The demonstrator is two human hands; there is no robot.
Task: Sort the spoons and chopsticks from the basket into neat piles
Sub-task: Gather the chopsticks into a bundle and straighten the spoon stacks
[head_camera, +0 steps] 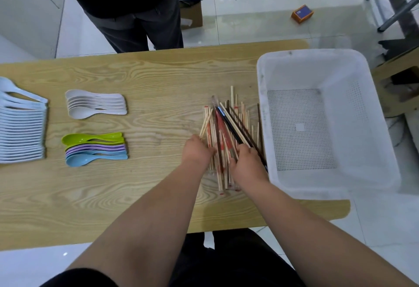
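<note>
The wooden table (136,184) bears the white perforated basket (294,71) at its right end. Just left of it lies the heap of chopsticks (223,128), and well apart to the left are nested rows of white spoons (22,132), cream spoons (95,104) and coloured spoons (95,148). The left hand (198,150) pinches pale chopsticks (205,125) at the heap's left side, and the right hand (246,162) grips dark chopsticks (235,128) slanting over the heap.

Blk sleeve (77,278), bare forearms (145,214)
</note>
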